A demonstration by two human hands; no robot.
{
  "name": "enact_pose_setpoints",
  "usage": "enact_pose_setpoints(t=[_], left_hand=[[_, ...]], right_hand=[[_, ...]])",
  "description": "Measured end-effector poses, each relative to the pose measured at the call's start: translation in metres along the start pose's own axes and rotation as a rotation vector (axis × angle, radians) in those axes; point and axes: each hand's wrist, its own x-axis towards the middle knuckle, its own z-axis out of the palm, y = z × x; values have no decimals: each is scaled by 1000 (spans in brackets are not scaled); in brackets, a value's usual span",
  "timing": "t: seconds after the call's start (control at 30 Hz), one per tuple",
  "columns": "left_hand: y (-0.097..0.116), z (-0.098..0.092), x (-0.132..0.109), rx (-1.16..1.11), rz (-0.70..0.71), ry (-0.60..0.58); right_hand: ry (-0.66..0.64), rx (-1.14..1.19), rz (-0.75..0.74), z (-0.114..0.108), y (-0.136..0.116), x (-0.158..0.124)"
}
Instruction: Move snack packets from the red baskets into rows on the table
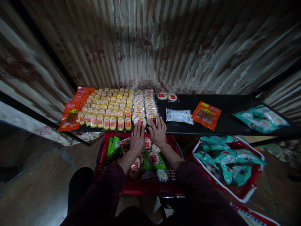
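Head view: left hand (137, 141) and right hand (159, 134) lay at the near end of the round white packs (138, 106)

From my distant seat I saw the round white packs standing in two neighbouring columns on a black shelf (227, 108), with red labels showing on the nearest ones. I had the left hand's fingers stretched forward onto the front pack of the left column, and the right hand's fingers over the front pack of the right column. Neither hand was clenched; I could not tell whether the fingertips gripped the wrappers or only rested on them.

Just left of the round white packs I counted on a dense block of small yellow packs (107, 108), and beyond those, further left, overlapping orange packets (71, 113). Right of the columns' far end lay a loose pair of round packs (172, 97). Nearer, also to the right, I saw a white packet with striped ends (179, 116), then a single orange packet (207, 115), then teal packets (261, 121) farthest off.

Below the near end of the columns stood a red basket (162, 190) holding a green packet (114, 147) and more round packs, partly hidden from me by the forearms. Lower and well to the right of the columns sat a second basket (242, 191), heaped with teal bags (227, 157). Behind the columns hung a striped cloth (141, 44).
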Motion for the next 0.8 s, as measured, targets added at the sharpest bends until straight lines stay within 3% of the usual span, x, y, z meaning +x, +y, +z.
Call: enact_pose_setpoints(t=[0.43, 0.8], left_hand=[[3, 5, -9, 17, -4, -8], [3, 4, -8, 8, -64, -26]], right_hand=[[35, 119, -91, -4, -12, -25], [-46, 177, -124, -10, -28, -12]])
